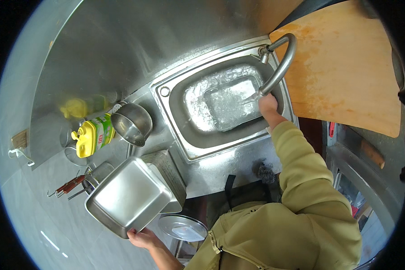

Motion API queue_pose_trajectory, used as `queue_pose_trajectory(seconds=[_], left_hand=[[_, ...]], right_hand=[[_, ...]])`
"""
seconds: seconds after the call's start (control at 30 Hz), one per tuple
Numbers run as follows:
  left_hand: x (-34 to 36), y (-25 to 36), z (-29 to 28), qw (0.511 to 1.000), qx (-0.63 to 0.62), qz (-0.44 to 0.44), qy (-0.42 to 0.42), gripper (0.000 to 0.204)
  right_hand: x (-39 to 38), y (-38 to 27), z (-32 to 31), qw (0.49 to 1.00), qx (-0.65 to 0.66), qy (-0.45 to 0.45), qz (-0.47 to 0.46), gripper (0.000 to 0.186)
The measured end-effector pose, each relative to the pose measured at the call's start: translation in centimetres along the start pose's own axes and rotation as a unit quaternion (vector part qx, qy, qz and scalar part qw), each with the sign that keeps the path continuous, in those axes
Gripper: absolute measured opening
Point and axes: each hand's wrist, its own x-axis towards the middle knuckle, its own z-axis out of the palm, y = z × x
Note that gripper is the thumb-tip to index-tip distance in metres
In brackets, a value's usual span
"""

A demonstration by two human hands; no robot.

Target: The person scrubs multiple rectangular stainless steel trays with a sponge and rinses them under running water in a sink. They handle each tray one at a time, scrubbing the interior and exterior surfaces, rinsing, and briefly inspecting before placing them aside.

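My left hand point(141, 237) grips the lower corner of a shallow rectangular metal tray point(128, 195), tilted over the counter left of the sink; its shiny inside faces up. At the right side of the sink point(191, 137), my right hand point(268, 104) is closed at the end of the curved faucet spout point(284, 63); its fingers are largely hidden. Water runs from the spout into the basin. Below the stream, a clear-looking rectangular pan point(227, 108) sits in the rippling water, its outline blurred by splashing.
A metal pot point(132, 123) and a yellow-green jug point(94, 135) stand by the back wall. Stacked containers point(173, 173) sit behind the tray, near red-handled utensils point(71, 185). A round lid point(183, 227) lies low. A wooden board point(342, 67) borders the sink; a dark scrubber point(265, 173) lies in front.
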Motion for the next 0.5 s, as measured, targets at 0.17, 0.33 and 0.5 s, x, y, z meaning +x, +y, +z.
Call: queue_pose_trajectory(seconds=[0.17, 0.33, 0.5], left_hand=[[0.8, -5.1, -4.7, 0.97, -0.099, -0.216, 0.042, 0.046], [0.4, -8.0, -6.3, 0.957, -0.097, -0.274, 0.006, 0.044], [1.2, -10.3, -7.2, 0.955, -0.066, -0.287, -0.027, 0.044]], right_hand=[[-0.6, -0.3, -2.2, 0.999, 0.002, -0.028, -0.021, 0.029], [-0.1, -0.4, -4.4, 0.979, -0.119, 0.023, -0.165, 0.03], [-1.5, -1.4, -7.0, 0.954, -0.104, 0.139, -0.243, 0.013]])
